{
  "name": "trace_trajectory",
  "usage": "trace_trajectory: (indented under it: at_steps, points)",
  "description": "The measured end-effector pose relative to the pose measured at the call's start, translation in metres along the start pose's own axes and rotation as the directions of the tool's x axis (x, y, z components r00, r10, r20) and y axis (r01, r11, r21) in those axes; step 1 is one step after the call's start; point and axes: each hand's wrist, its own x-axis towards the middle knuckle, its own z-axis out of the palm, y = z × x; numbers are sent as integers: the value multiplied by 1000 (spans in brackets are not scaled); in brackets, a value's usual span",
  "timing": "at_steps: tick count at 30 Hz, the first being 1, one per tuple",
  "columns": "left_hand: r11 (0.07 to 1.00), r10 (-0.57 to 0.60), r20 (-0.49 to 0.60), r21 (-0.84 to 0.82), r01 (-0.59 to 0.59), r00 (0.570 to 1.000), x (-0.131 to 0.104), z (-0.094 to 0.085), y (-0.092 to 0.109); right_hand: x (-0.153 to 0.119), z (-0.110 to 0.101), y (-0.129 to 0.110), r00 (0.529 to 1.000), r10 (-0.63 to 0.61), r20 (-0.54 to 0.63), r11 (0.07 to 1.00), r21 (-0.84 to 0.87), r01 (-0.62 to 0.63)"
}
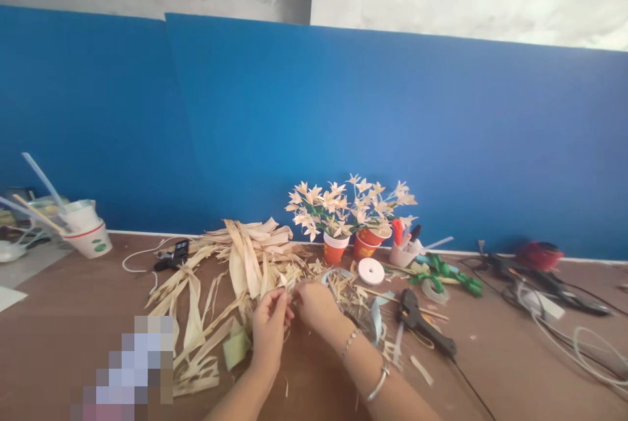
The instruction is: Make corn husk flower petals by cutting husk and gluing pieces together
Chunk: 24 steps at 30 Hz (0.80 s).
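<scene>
In the middle of the table, my left hand (269,324) is closed in a pinch, with a small pale husk piece (283,281) showing at its fingertips. My right hand (314,306) meets it there, fingers bent and pressed together; what they grip is mostly hidden. Dried corn husks (245,257) lie in a loose heap behind and left of my hands. Husk scraps (347,290) are scattered just beyond my right hand. Below the heap, near my left wrist, sits a folded greenish piece (236,346).
Pale husk flowers (363,202) stand in red paper cups (335,250) at the back. A white spool (371,271), a black glue gun (422,324) with its cord, green tape pieces (444,272) and tangled cables (549,316) lie right. White cups (89,238) stand far left.
</scene>
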Motion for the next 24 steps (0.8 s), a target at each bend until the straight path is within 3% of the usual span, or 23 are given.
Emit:
trace_trajectory:
  at_steps: [8, 11, 13, 17, 20, 24]
  points:
    - [996, -81, -18, -43, 80, 997, 1, 3, 1, -4, 4, 11, 1000, 5, 4, 1000, 21, -5]
    - [992, -111, -18, -58, 109, 994, 0, 4, 3, -9, 1, 16, 984, 35, -173, 966, 259, 11]
    - [991, -123, -7, -57, 123, 992, -1, 5, 4, -12, -1, 18, 958, 115, -263, 875, 483, 28]
    - [989, -139, 8, -44, 139, 990, -2, 5, 5, -16, -4, 13, 953, 162, -256, 706, 705, 69]
    - [990, -141, 27, -26, 141, 990, -2, 4, 3, -19, -6, 7, 962, 114, -250, 733, 674, 88]
    - [992, -129, 59, 4, 129, 990, -2, 3, -1, -21, -10, 5, 929, 11, -371, 813, 544, 207]
